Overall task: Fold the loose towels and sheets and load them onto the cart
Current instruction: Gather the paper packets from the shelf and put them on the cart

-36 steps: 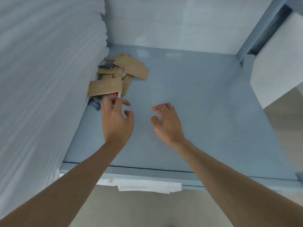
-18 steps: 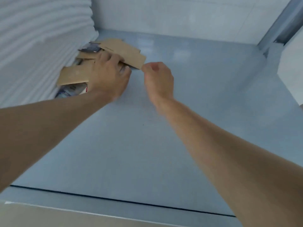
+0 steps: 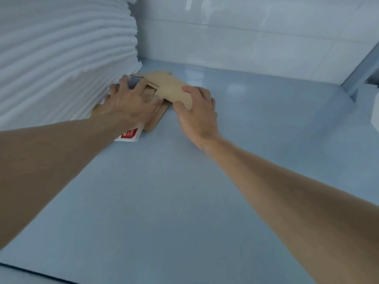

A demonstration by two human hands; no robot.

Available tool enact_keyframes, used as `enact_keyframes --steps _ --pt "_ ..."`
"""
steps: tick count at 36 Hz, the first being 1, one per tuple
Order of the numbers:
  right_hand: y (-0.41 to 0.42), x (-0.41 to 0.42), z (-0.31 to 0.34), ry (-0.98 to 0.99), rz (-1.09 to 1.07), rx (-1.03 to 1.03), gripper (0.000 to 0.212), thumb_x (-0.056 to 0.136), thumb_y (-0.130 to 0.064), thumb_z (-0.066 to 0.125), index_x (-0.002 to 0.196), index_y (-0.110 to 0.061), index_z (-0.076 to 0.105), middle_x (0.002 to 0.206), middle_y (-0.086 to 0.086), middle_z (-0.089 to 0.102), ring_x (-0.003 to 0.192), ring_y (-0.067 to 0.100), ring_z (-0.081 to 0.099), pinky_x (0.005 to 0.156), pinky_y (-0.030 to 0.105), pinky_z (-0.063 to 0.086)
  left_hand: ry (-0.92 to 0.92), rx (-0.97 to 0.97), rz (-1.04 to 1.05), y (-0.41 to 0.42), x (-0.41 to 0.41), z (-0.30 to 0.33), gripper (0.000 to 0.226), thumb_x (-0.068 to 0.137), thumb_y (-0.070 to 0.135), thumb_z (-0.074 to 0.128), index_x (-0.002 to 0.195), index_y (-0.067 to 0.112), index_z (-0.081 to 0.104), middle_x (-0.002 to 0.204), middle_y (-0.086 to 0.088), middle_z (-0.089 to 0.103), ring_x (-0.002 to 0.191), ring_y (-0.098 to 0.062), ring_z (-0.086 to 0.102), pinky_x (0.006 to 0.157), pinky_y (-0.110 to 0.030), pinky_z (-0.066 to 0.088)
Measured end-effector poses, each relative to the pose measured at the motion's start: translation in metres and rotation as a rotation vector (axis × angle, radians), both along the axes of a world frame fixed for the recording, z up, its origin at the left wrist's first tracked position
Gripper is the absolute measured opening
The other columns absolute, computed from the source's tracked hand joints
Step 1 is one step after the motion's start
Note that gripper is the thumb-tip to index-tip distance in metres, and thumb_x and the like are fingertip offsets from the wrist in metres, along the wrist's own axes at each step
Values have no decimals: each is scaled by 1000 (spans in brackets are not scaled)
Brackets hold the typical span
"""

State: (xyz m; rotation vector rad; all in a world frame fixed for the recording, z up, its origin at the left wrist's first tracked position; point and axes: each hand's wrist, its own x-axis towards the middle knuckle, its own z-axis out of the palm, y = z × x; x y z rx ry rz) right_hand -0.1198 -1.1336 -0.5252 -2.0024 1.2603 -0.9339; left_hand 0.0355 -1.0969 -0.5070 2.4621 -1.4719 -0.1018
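Observation:
A tall stack of folded white towels (image 3: 61, 54) fills the left side of the blue-grey cart shelf (image 3: 184, 201). Against its base lies a heap of brown paper packets (image 3: 166, 83), with a red-and-white packet (image 3: 129, 135) at the near edge. My left hand (image 3: 127, 103) lies spread on top of the heap, fingers reaching toward the towels. My right hand (image 3: 196, 111) grips the right end of one brown packet, thumb on top and fingers curled beneath it.
A white tiled wall (image 3: 246, 33) closes the back of the shelf. A metal upright (image 3: 361, 66) and a white block (image 3: 374, 107) stand at the right. The shelf's front edge (image 3: 30, 271) runs along the bottom left.
Both hands have pushed further onto the heap. The left hand now lies flat over the packets, and the right hand has taken hold of a brown packet's end. The camera moved closer.

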Motion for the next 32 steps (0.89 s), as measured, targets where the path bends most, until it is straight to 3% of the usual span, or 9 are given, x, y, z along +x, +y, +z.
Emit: enact_keyframes --steps 4,14,20,24,28,30,32 --pt "-4 0 -8 49 24 4 51 95 -34 50 145 -28 42 153 -2 31 139 19 29 109 38 23 -39 82 0 4 -7 -18 69 83 85 25 144 57 9 156 -13 25 139 -43 31 110 -60 25" --pt "-25 -19 -2 9 -126 6 51 100 -40 43 149 -26 38 156 0 29 144 21 25 113 41 19 -93 13 -168 12 -49 -26 64 87 78 22 144 50 18 150 -10 31 126 -40 38 104 -51 29" --pt "-35 -32 3 77 -161 -29 49 98 -44 42 146 -31 42 155 -4 32 142 20 29 111 41 19 -113 -64 -285 35 -102 -30 64 90 62 42 148 43 22 154 -10 25 127 -39 36 102 -49 29" --pt "-38 -35 8 202 -113 -34 54 96 -49 40 149 -35 37 153 -5 38 141 21 30 109 48 20 23 -119 -365 52 -118 -27 59 83 45 59 138 34 39 149 -7 30 125 -36 35 100 -45 30" --pt "-30 -51 2 470 -18 -142 57 95 -55 46 148 -36 36 148 -3 41 137 27 34 104 49 26 201 -226 -468 70 -102 -22 49 82 35 66 128 23 52 134 -1 47 119 -28 42 101 -38 36" --pt "-22 -67 -4 521 5 -210 52 96 -56 43 143 -35 43 144 -5 44 133 25 36 101 47 28 279 -299 -413 79 -90 -19 46 85 28 67 127 15 54 126 -5 55 116 -28 48 98 -35 36" --pt "-13 -85 -10 545 16 -260 47 97 -54 42 138 -32 49 139 -5 48 128 25 39 99 45 28 222 -382 -316 84 -76 -20 45 85 27 70 124 9 57 122 -9 60 116 -29 52 101 -35 35"
